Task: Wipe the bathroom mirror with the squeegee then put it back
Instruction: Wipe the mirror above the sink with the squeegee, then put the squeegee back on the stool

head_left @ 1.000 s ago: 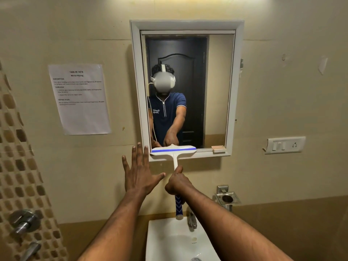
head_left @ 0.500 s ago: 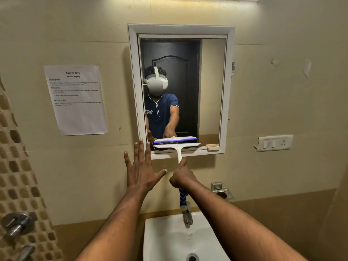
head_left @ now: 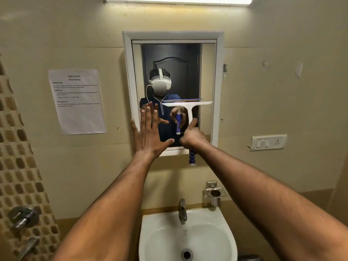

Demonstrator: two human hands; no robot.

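Cream-painted plaster fills the bathroom wall, with a white-framed mirror (head_left: 206, 72) set into it above a glossy white basin (head_left: 163, 236) whose bowl holds nothing but a round drain; a chrome tap (head_left: 182, 211) stands at the basin's back rim and a small square metal holder (head_left: 214, 193) is fixed to the wall beside it. The right hand (head_left: 192, 137) is closed around the stem of the squeegee (head_left: 189, 108), forefinger stretched up along the white plastic shaft; the T-shaped white head lies level against the glass about midway up the mirror, right of centre, and the blue patterned grip pokes out below the fist, over the lower frame. The left hand (head_left: 148, 132) is open with fingers spread, palm flat toward the mirror's lower left edge, just beside the right hand; whether it touches the glass cannot be told. A printed paper sheet (head_left: 77, 101) is stuck to the wall left of the mirror; a white switch plate (head_left: 268, 142) sits to the right; brown mosaic tiles (head_left: 17, 166) cover the far left.
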